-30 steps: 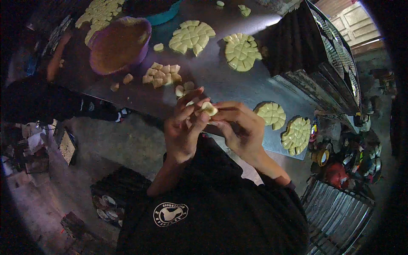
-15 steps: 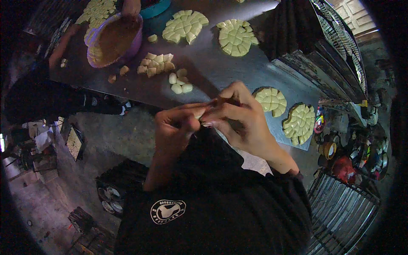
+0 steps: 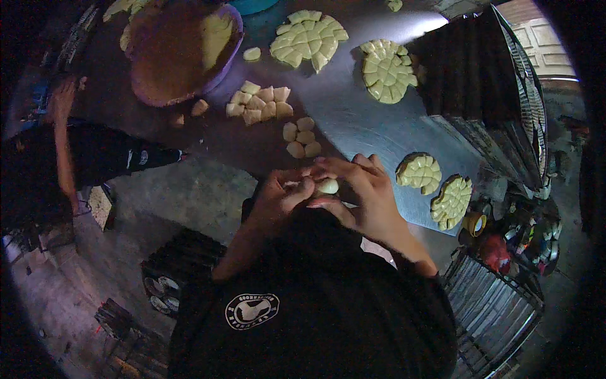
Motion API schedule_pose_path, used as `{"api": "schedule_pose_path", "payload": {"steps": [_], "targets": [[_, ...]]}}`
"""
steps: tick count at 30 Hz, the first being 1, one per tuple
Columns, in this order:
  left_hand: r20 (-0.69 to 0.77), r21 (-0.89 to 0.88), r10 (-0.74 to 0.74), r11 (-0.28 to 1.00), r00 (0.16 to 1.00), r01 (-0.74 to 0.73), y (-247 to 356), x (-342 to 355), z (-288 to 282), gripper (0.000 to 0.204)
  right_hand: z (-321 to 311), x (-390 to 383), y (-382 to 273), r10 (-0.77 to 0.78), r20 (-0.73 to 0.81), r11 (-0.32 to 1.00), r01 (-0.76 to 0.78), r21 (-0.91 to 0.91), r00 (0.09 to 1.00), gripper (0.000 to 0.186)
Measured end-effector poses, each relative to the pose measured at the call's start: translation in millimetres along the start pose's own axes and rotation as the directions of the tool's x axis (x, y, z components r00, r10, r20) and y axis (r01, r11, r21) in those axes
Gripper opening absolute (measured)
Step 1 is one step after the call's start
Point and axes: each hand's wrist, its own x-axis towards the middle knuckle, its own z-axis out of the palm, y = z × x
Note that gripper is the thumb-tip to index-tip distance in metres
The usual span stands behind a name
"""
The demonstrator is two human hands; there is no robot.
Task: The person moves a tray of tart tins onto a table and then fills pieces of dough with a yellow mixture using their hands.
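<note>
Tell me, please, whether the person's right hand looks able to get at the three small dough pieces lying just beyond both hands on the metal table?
Probably yes: the three dough pieces lie uncovered just beyond the right hand, nothing between, though it is busy pinching a dough ball.

just beyond the fingers, three small pale dough balls (image 3: 302, 139) lie on the metal table (image 3: 353, 120), with a cluster of cut dough cubes (image 3: 259, 104) farther out. a purple bowl (image 3: 183, 50) sits far off to the fingers' left, and two scored dough discs (image 3: 308, 39) lie at the far edge. to the fingers' right rest two smaller scored discs (image 3: 435, 186) beside a dark corrugated box (image 3: 470, 76).
</note>
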Motion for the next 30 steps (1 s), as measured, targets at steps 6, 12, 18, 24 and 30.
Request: {"api": "schedule_pose_path", "payload": {"steps": [6, 12, 18, 24, 30], "targets": [[-0.142, 0.651, 0.198, 0.757, 0.970, -0.059, -13, 22, -46, 0.033, 72, -7, 37, 0.606, 0.385, 0.449, -0.699, 0.556, 0.696, 0.056], [-0.170, 0.670, 0.361, 0.724, 0.917, -0.161, 8, 58, -73, 0.028, 72, 24, 60, 0.633, -0.061, 0.670, -0.507, 0.542, 0.772, 0.031], [-0.081, 0.852, 0.349, 0.511, 0.934, -0.118, 10, 86, -108, 0.026, 145, -21, 92, 0.688, -0.288, 0.718, -0.682, 0.137, 0.666, 0.033], [-0.068, 0.898, 0.429, 0.420, 0.901, -0.133, -8, 87, -113, 0.028, 133, -13, 99, 0.769, -0.279, 0.638, -0.705, 0.308, 0.574, 0.029], [-0.038, 0.850, 0.352, 0.504, 0.935, -0.155, -24, 91, -118, 0.030, 126, 7, 116, 0.772, -0.072, 0.607, -0.700, 0.376, 0.631, 0.031]]}}
